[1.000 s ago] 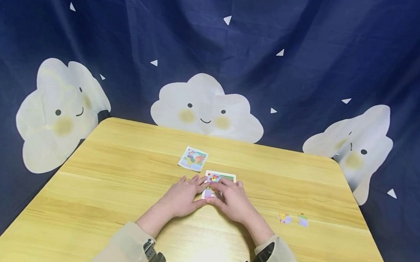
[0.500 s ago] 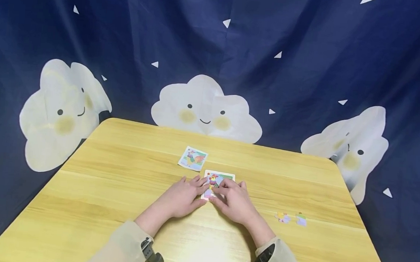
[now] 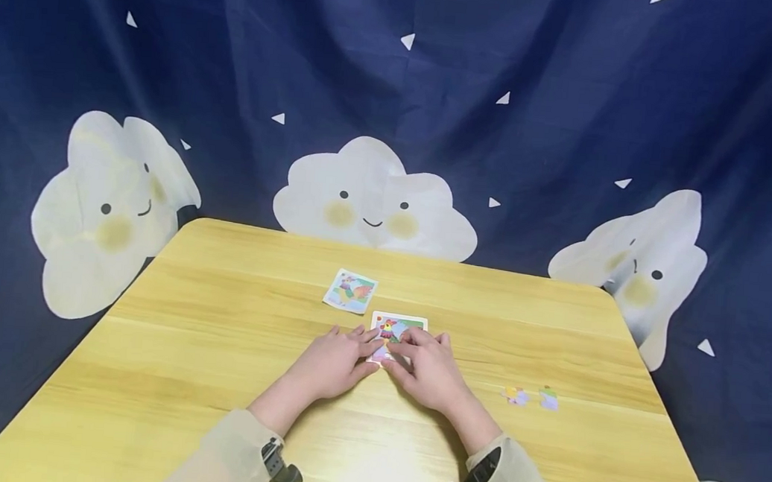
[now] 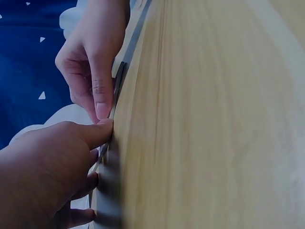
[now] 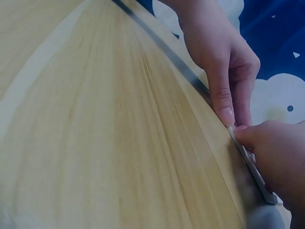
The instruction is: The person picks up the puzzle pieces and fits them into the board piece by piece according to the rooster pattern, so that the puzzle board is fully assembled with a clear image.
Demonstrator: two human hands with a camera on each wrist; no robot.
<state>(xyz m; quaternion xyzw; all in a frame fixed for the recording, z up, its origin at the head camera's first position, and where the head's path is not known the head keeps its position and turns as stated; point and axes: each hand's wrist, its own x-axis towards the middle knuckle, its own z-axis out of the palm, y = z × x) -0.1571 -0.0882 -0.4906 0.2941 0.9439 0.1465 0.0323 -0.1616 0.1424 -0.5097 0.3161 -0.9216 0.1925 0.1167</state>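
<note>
A small jigsaw puzzle in a white-rimmed tray, with a rooster picture, lies mid-table in the head view. My left hand rests along its left side, fingers extended onto the border and thumb at the near edge. Over the puzzle's right half bends my right hand, fingers curled onto it and thumb at the near edge; the fingers cover that part. Both thumb tips nearly meet. In the left wrist view the tray shows edge-on between left hand and right hand.
A square picture card with a similar rooster lies behind the puzzle, to the left. Off to the right are loose puzzle pieces, one yellow and lilac, one green and lilac. A blue curtain with clouds hangs behind the wooden table.
The right hand's fingers shift slightly over the puzzle, and more of the rooster's head shows. The left hand stays almost in place. The whole head view drifts a little.
</note>
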